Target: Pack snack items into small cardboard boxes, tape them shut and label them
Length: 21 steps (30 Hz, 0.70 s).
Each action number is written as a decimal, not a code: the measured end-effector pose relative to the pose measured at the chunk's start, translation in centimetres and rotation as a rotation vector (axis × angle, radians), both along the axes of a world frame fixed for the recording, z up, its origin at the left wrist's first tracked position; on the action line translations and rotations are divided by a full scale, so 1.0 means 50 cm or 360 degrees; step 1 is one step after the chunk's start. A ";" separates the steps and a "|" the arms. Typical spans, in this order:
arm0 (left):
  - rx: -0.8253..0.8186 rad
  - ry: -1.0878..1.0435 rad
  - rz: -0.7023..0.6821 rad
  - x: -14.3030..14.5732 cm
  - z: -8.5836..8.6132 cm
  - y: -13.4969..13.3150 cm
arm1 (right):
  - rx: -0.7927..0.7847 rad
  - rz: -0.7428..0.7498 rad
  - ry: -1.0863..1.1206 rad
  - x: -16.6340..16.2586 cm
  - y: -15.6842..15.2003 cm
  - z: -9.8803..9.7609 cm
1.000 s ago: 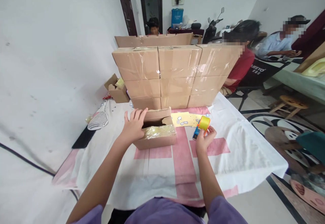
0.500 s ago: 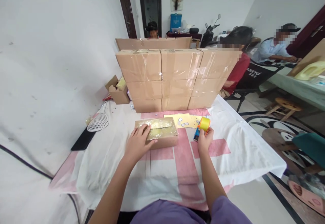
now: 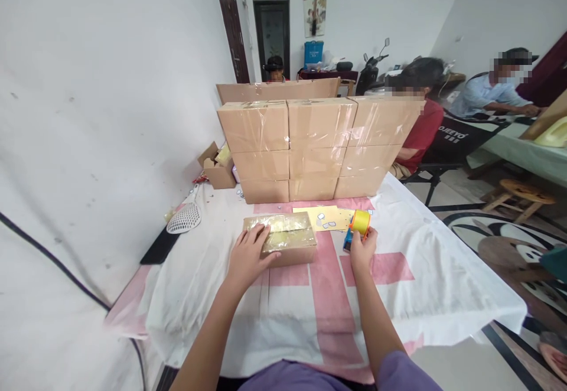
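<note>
A small cardboard box (image 3: 290, 240) with shiny clear tape across its top lies on the cloth-covered table in front of me. My left hand (image 3: 251, 255) rests on the box's left end, its fingers spread over the top and the thumb along the front side. To the right of the box, my right hand (image 3: 364, 248) is closed around a tape dispenser (image 3: 359, 225), orange and blue with a yellow roll. The dispenser sits close to the table, apart from the box. Behind both lies a flat yellow sheet (image 3: 330, 217) with printed shapes.
Stacked taped cartons (image 3: 316, 149) form a wall across the table's back. At left are a white slotted skimmer (image 3: 185, 218), a black flat object (image 3: 159, 246) and an open carton (image 3: 219, 172). Several people sit beyond, one in a red shirt (image 3: 427, 137) at right.
The view has shifted, so the whole scene sits slightly lower and further right. Both hands keep their places on the box and the tape dispenser.
</note>
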<state>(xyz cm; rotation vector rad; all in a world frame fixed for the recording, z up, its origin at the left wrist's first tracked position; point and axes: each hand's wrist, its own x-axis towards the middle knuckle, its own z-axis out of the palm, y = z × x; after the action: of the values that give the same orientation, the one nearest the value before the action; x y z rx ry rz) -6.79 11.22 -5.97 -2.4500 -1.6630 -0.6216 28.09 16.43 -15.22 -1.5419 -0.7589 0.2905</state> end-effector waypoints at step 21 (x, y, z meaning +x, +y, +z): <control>0.0056 0.0008 -0.0051 -0.005 0.000 0.009 | 0.0159 0.0105 0.0224 0.012 0.001 -0.004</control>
<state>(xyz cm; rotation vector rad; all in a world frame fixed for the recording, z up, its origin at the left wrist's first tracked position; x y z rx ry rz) -7.04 11.68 -5.98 -2.4559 -1.5998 -0.6428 28.68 16.46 -15.41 -1.3888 -0.7039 0.3996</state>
